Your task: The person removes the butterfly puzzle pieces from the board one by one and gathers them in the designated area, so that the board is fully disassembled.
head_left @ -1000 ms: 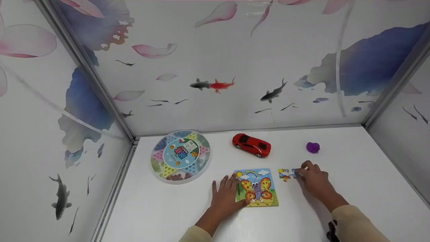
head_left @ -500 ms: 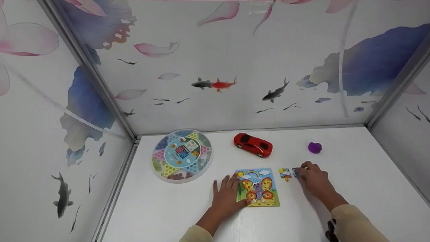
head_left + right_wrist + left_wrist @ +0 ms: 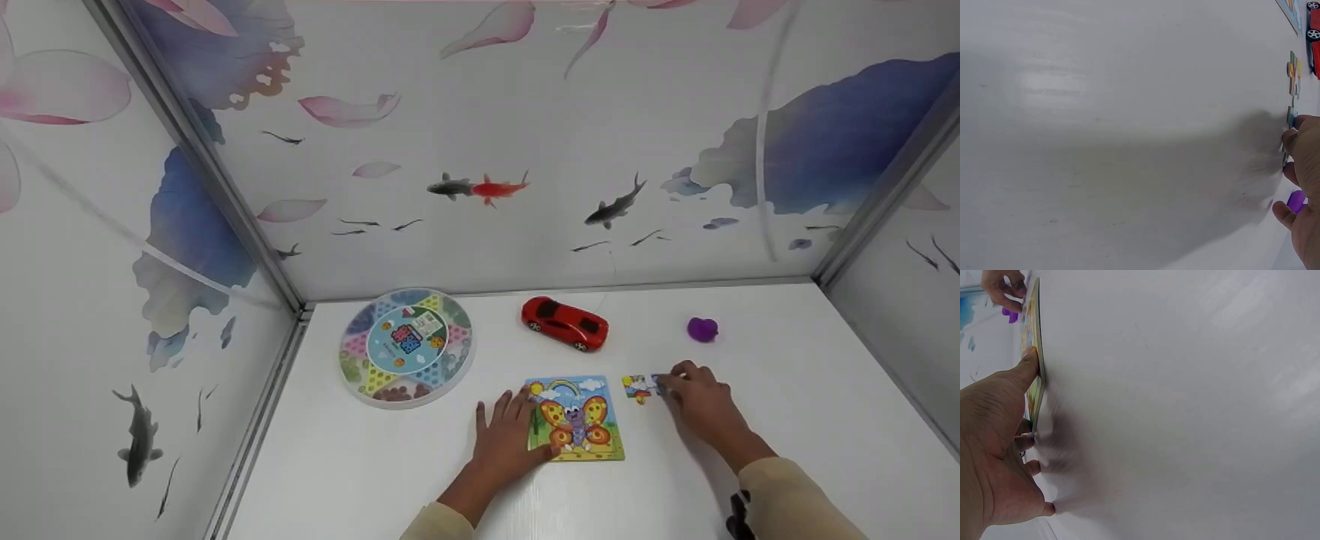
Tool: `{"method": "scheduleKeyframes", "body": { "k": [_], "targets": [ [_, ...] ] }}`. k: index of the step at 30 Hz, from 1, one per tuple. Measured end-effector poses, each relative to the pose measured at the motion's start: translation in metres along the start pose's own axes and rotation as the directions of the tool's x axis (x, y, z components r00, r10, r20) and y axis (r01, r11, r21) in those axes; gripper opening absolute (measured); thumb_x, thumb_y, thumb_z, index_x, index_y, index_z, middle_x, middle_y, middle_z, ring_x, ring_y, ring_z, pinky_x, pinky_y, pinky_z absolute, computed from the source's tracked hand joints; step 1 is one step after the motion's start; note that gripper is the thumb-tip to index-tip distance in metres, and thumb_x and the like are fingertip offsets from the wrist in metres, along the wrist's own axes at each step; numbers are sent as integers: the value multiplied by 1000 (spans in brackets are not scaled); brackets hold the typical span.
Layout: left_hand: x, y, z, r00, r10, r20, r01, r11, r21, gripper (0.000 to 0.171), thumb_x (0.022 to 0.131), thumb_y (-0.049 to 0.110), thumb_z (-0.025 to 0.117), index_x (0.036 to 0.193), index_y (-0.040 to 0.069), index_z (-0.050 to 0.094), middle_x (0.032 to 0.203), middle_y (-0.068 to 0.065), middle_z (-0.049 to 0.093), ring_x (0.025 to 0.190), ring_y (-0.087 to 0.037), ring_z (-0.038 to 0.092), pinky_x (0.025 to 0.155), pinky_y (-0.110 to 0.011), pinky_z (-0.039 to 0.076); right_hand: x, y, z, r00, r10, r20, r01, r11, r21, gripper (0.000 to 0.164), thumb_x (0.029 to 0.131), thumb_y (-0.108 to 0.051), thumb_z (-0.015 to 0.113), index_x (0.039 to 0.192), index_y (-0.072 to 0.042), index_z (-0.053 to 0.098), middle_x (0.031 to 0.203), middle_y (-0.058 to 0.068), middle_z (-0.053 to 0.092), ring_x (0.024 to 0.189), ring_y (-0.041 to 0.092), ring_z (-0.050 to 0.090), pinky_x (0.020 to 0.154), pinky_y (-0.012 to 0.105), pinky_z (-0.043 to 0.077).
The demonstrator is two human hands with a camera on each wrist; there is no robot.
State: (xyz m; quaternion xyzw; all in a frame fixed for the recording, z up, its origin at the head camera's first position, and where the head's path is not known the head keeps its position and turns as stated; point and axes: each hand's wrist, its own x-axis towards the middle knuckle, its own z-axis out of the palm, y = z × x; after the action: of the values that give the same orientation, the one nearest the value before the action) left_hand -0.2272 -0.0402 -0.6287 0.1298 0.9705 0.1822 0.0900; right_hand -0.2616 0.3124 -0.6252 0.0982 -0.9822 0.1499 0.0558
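Your left hand lay spread, fingers straight and apart, with its thumb resting on the near edge of a square butterfly board. The board lay just to that hand's right, partly under its fingertips, flat on the white surface. Your right hand had its fingers curled in, apparently clamped on a small blue puzzle piece. A piece with a yellow sun lay just left of those fingertips, between your hands. Whether the two pieces had locked could not be told.

Beyond your right hand sat a small purple object; farther out, between your hands, a red toy car; beyond and left of your left hand, a round game board.

No finger steadied the sun piece, so a sideways push from the right hand could have slid or turned it rather than seated its neighbour. Your own fingers hid much of the blue piece, which made a crooked fit easy to miss. Forcing it while misaligned risked bending the tab.
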Motion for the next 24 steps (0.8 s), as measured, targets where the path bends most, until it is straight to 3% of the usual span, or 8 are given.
{"method": "scheduleKeyframes", "body": {
  "k": [7, 24],
  "targets": [
    [0, -2, 0, 1000, 4, -4, -4, 1000, -9, 91, 94, 67, 77, 165, 18, 49, 180, -2, 37, 167, -31, 33, 134, -74, 22, 6, -13, 3, 1000, 16, 9, -16, 998, -53, 33, 102, -6, 75, 134, -12, 76, 135, 18, 65, 127, 49, 60, 101, 84, 49],
    [3, -3, 5, 1000, 7, -8, -7, 1000, -14, 90, 94, 66, 78, 165, 18, 49, 180, -2, 37, 167, -32, 33, 134, -75, 21, 23, -72, 16, 994, -43, 102, 41, 999, 15, 43, 98, -27, 86, 137, -13, 75, 138, 15, 67, 132, 44, 57, 109, 84, 44]
  ]
}}
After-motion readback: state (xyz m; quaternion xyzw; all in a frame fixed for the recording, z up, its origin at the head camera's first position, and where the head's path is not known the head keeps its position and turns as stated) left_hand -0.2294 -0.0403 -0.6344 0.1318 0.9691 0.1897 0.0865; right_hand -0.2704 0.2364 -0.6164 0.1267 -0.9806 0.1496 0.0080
